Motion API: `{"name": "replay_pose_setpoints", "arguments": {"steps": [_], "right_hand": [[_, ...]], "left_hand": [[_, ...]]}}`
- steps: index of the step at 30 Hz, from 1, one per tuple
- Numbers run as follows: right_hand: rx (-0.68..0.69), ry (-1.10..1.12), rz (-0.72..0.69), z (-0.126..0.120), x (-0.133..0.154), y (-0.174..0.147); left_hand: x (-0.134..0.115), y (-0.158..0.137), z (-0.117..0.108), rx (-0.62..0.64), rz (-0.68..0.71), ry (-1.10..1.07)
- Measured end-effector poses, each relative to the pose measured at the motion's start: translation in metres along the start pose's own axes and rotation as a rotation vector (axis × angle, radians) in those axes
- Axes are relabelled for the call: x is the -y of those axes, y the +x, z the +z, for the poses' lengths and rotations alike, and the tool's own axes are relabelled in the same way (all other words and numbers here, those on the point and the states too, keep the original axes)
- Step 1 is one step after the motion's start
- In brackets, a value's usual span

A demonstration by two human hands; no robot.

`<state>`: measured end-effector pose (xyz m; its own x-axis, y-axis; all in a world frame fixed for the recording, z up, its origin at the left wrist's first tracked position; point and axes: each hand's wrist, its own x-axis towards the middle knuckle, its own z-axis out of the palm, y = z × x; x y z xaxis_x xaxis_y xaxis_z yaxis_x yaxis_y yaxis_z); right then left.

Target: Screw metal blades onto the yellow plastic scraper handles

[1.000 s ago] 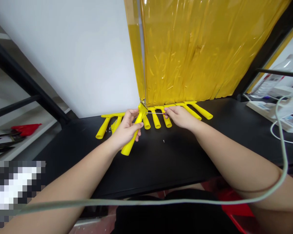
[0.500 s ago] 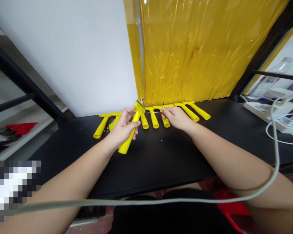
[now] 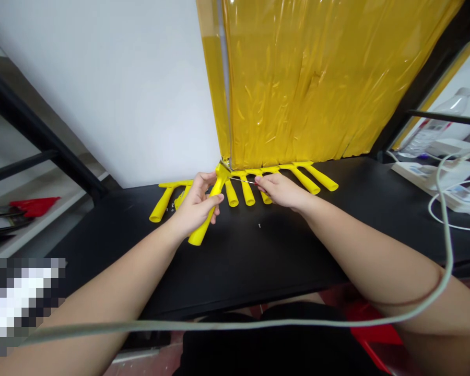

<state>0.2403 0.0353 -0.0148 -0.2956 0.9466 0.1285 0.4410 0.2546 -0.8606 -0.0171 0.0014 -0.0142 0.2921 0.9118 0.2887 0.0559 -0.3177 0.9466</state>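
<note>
My left hand [image 3: 199,203] is closed around the handle of a yellow scraper [image 3: 201,231], held tilted above the black table, its wide head up and a thin metal edge at the top. In my right hand [image 3: 280,190] is a screwdriver [image 3: 243,180], pinched by its reddish handle, which the fingers mostly hide. Its thin shaft points left, and the tip meets the scraper's head or lies just by it; I cannot tell which. Behind my hands several more yellow T-shaped scrapers [image 3: 248,194] lie in a row. A small screw [image 3: 259,225] lies in front of my right hand.
The black table [image 3: 235,271] backs onto a white panel [image 3: 121,94] and yellow plastic sheeting [image 3: 305,83]. Small metal bits [image 3: 172,209] lie at left. At right are power strips [image 3: 458,193] and a clear bottle [image 3: 434,125]. A pale cable [image 3: 258,325] crosses in front of me.
My right hand has shifted slightly left with the screwdriver. The scraper in my left hand has barely moved.
</note>
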Motion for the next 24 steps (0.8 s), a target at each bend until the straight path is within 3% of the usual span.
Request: {"name": "replay_pose_setpoints", "arguments": {"steps": [6,10,15,19,24], "right_hand": [[0.191,0.537,0.33,-0.005,0.01,-0.003],[0.223,0.621,0.368,-0.009,0.013,-0.004],[0.287,0.479,0.125,-0.014,0.01,-0.008],[0.49,0.358,0.132,-0.021,0.007,-0.012],[0.536,-0.183,-0.062,-0.023,0.006,-0.014]], "left_hand": [[0.001,-0.001,-0.002,0.036,0.044,-0.004],[-0.002,-0.001,-0.003,0.029,0.076,-0.002],[-0.008,0.001,-0.007,0.0,0.075,-0.053],[-0.011,0.005,-0.01,-0.047,-0.003,-0.172],[-0.011,0.008,-0.013,-0.045,-0.118,-0.245]]}}
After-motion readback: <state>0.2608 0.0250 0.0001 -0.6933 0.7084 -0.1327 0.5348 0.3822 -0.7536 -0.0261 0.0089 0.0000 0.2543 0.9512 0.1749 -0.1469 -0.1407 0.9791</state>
